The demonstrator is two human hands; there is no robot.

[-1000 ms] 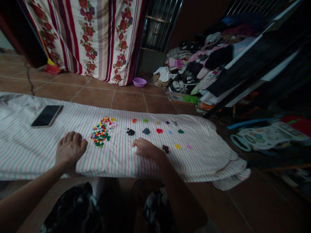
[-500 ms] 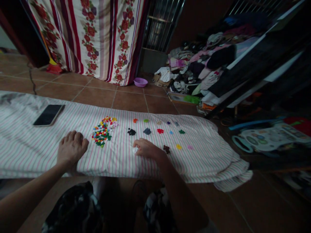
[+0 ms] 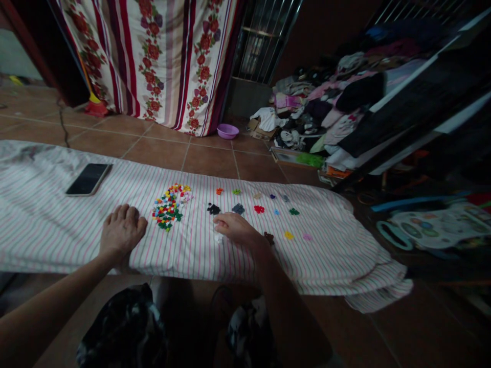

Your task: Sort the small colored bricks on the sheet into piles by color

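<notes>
White pieces (image 3: 218, 238) now show more fully on the striped cloth (image 3: 322, 260), the right hand (image 3: 237, 228) having shifted off them towards the black pieces (image 3: 214, 209), fingers curled together, any grip unclear, leaving them a separate group from the mixed pile (image 3: 169, 207) near the flat left hand (image 3: 121, 231).
</notes>
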